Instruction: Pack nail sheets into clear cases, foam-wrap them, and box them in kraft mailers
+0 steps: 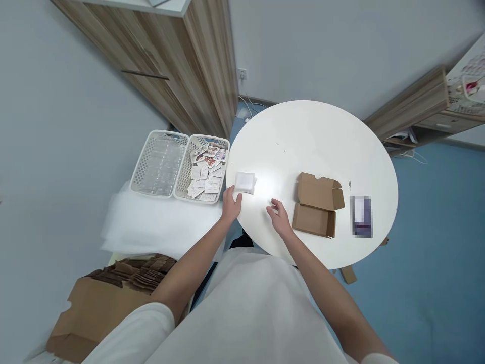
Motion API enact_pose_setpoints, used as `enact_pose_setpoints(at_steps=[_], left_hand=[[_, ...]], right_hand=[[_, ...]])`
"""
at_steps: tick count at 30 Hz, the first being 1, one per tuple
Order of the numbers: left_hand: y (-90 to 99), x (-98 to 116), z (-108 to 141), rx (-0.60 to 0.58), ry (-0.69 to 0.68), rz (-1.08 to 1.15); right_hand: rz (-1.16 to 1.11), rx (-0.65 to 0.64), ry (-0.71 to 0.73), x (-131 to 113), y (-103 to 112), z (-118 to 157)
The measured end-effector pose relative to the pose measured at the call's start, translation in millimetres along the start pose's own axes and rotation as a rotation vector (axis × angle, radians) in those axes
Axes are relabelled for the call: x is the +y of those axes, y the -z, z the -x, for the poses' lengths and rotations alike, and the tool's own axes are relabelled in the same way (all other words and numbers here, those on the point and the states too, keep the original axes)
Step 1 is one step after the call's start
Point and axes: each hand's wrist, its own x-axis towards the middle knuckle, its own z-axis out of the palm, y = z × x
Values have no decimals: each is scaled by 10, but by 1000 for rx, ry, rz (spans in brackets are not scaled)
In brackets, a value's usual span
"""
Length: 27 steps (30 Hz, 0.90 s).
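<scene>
currently: both hands over the round white table (303,136), fingers parted.
print on the loose cards (212,186) is too small to read from here; they fill the white card basket (184,177). adjoining basket (142,164): clear plastic pieces. brown carton (317,194): lid open, on table. white packet (244,181): at table's left edge, beside the left hand (230,206), thumb spread from fingers; contact cannot be told. right hand (280,220): thumb apart from curled fingers, between packet and carton.
</scene>
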Motion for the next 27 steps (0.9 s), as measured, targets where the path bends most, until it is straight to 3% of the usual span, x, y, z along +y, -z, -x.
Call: enact_pose_setpoints(at_steps=[7,14,22,27], left_hand=[[7,30,-262,-94,15,-7],[13,-47,-263,-156,-31,82],[-98,-104,-107,-194,131,292],[-188,-49,59,-139,87,326]], right_hand=[[-144,-84,-56,-231,-364,-461],[-175,-74,-17,-229,-555,-598],[8,88,-120,-14,-437,-472],[-10,65,-66,22,-250,-321]])
